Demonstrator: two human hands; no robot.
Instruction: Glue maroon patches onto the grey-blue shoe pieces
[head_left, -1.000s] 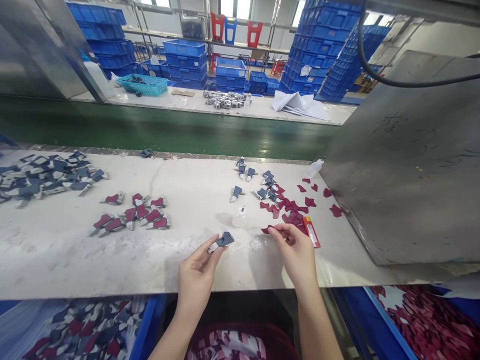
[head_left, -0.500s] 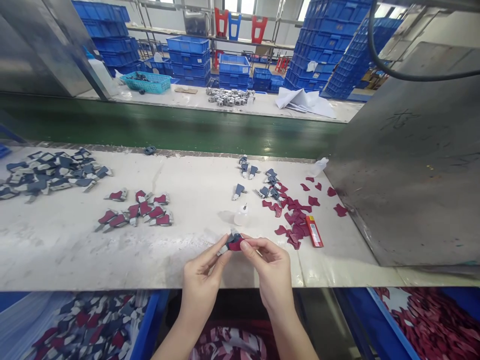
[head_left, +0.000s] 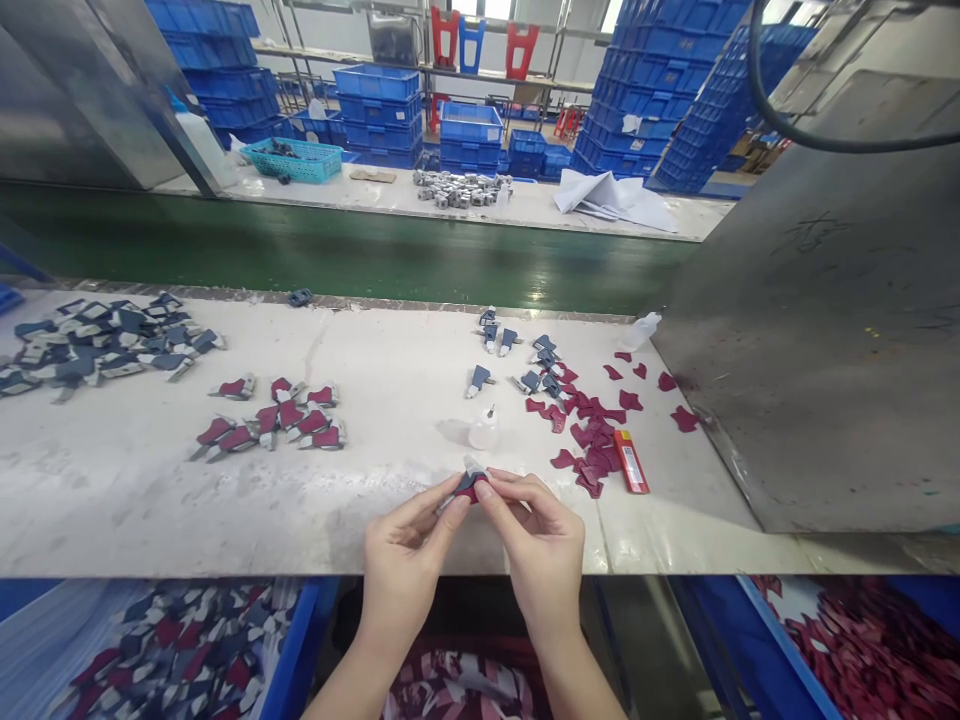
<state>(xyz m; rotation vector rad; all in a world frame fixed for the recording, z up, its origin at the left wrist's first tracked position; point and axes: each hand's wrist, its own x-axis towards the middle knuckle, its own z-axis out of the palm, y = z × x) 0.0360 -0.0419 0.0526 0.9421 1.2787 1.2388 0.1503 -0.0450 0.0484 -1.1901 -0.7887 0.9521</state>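
Between both hands, above the table's front part, is a small grey-and-blue plastic part (head_left: 472, 470) with a dark red patch (head_left: 469, 489) on its face. My left hand (head_left: 405, 545) is closed, pinching the part's left end between thumb and fingers. From the other side my right hand (head_left: 541, 540) is also closed on it, its thumb pressing at the red patch. Fingers hide much of the part. Just beyond stands a small translucent bottle (head_left: 484, 428) with a thin dark tip. Several loose blue-grey parts (head_left: 478, 380) lie farther back.
Loose dark red patches (head_left: 592, 440) and a red-yellow box (head_left: 631, 462) lie to the right. At left are red-faced parts (head_left: 289, 412) and a heap of blue-grey parts (head_left: 112, 335). Blue bins (head_left: 304, 640) stand below the table edge; a metal panel (head_left: 825, 330) bounds the right side.
My right thumb has shifted slightly left across the red patch, covering more of it. Both hands keep hold of the part in nearly the same place.
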